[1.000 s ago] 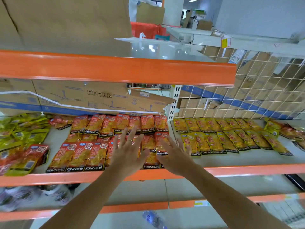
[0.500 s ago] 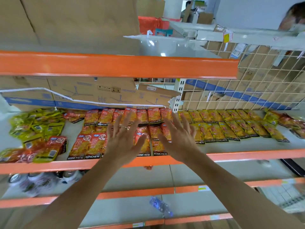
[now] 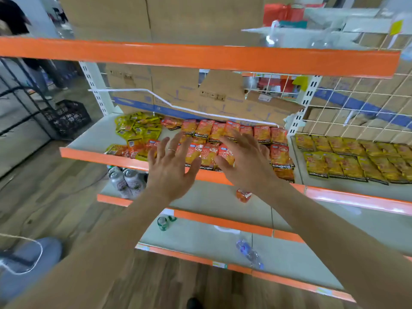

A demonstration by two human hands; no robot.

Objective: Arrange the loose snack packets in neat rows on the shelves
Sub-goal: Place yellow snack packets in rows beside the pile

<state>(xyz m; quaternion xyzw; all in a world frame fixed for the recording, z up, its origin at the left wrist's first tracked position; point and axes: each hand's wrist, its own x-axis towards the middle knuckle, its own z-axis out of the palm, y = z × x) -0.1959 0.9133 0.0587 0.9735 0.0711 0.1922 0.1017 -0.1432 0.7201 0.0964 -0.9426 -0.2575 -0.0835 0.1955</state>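
Red-orange snack packets [image 3: 260, 134] lie in two rows on the middle shelf [image 3: 89, 139]. A loose heap of yellow-green packets [image 3: 138, 127] sits at their left, with a few mixed packets [image 3: 124, 150] at the shelf's front edge. On the neighbouring shelf to the right, yellow packets [image 3: 347, 159] lie in rows. My left hand [image 3: 171, 168] hovers with spread fingers in front of the red rows, holding nothing. My right hand [image 3: 245, 161] is spread the same way beside it. Both hide part of the front row.
One red packet [image 3: 243, 195] lies on the shelf below, where cans [image 3: 124, 181] stand at the left. A plastic bottle [image 3: 249, 254] lies on a lower shelf. Cardboard [image 3: 178, 94] backs the middle shelf. A black crate [image 3: 66, 117] stands on the floor at left.
The view has swung left and pulled back, so the shelf's left end and the floor show. Both hands stay spread and empty, now in front of the shelf edge.
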